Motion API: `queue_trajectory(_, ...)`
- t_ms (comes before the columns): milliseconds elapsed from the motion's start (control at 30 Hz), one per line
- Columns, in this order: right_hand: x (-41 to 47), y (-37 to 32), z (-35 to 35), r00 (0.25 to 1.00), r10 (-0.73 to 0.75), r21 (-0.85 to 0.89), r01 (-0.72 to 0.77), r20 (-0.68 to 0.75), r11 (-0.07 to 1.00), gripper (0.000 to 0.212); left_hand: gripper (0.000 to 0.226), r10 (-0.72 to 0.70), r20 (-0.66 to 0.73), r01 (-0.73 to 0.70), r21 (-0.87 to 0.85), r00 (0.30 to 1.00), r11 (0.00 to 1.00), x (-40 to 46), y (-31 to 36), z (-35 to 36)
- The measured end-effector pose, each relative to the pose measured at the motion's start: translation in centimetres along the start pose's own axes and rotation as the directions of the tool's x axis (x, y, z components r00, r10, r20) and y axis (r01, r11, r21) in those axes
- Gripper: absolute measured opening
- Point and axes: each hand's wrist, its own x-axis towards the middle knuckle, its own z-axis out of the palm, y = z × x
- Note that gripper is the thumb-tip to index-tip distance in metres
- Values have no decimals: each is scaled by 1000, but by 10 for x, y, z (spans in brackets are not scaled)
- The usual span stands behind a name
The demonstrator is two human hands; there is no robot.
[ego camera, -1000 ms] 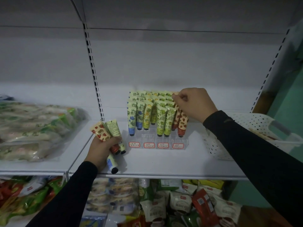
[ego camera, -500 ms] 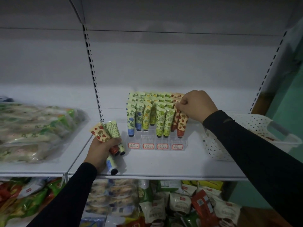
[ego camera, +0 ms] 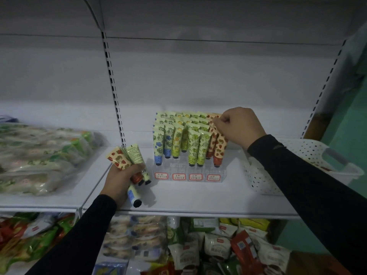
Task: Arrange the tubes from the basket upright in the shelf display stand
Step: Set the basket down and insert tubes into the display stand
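A clear display stand (ego camera: 188, 176) with red-framed labels sits mid-shelf, filled with several upright tubes in blue, yellow, green and red fruit prints (ego camera: 193, 145). My right hand (ego camera: 237, 126) pinches the top of a red strawberry tube (ego camera: 219, 149) in the stand's right column. My left hand (ego camera: 121, 175) rests on the shelf left of the stand and grips three tubes: a strawberry one (ego camera: 117, 158), a green one (ego camera: 135, 154) and a blue one (ego camera: 133, 196) pointing toward me. The white perforated basket (ego camera: 297, 167) stands at the right, partly behind my right arm.
Bagged snacks (ego camera: 39, 155) fill the shelf section on the left. A slotted upright (ego camera: 113, 92) divides the back panel. More packets (ego camera: 198, 249) crowd the lower shelf. The white shelf edge (ego camera: 198, 213) runs in front of the stand.
My right hand has shifted slightly on the top of the red tubes at the stand's right side. My left hand and its tubes have stayed put.
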Motion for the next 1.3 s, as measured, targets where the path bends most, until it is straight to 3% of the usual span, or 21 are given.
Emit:
queue_trajectory(167,-8,-16,-14,998,-22,138,30,-58,990,36,11,63,106,-64,5,992,998,-10,21,11)
queue_trajectory(400,-33,-59,-6,946,-181,498,24,269,867,35,20,62,408,-78,24,911,997,-39,52,51)
queue_trajectory(633,-42,-61,-6,899,-171,682,-170,402,711,20,23,18,495,-55,59,869,997,-45,54,65)
queue_trajectory(700,-41,-59,-7,888,-129,744,-282,441,606,16,31,2,484,-26,43,875,999,-44,50,64)
queue_trajectory(800,-38,-55,-13,837,-128,834,-494,533,244,7,52,-63,478,65,13,876,998,-44,45,57)
queue_trajectory(867,-37,-56,-14,821,-159,835,-527,549,161,8,50,-71,500,81,0,863,997,-45,43,56)
queue_trajectory(1067,-32,-58,-8,854,-88,790,-428,512,440,14,40,-42,473,51,-7,880,999,-42,43,59)
queue_trajectory(1200,-28,-50,-10,845,-93,767,-425,527,480,10,45,-41,421,34,23,906,999,-35,38,50)
queue_trajectory(1300,-27,-48,-7,859,-80,791,-426,506,439,6,43,-12,423,-31,94,906,995,-32,36,48)
